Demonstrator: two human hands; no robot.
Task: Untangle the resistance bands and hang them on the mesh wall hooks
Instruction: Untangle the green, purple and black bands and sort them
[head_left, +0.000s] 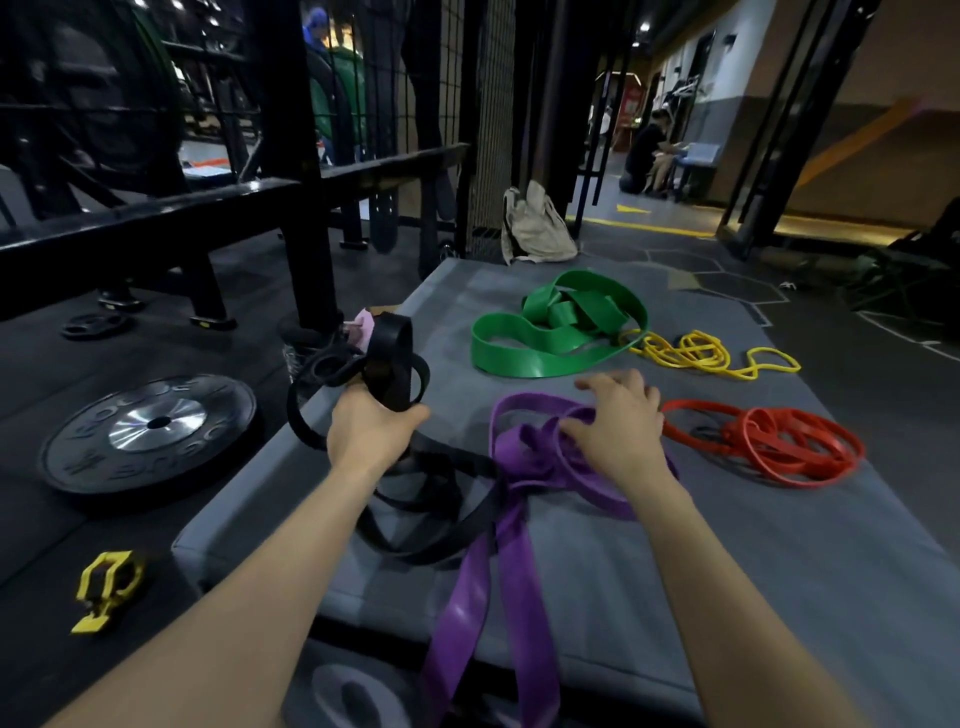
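Observation:
My left hand (370, 427) grips a bundle of black band (392, 366) loops, lifted above the grey mat's (727, 561) left edge; more black band trails down and runs under the purple band (511, 525). My right hand (618, 421) rests on the knotted part of the purple band, fingers curled into it. The purple band's long ends hang over the mat's near edge. A green band (558, 325), a thin yellow band (701, 356) and a red band (774, 441) lie tangled further out on the mat. The mesh wall (491, 119) stands behind the mat.
A black weight plate (150, 431) lies on the floor to the left, with a yellow barbell clip (106, 590) nearer me. A beige bag (535, 223) leans against the mesh. A black steel rack (291, 171) stands at left. A person (647, 153) sits far back.

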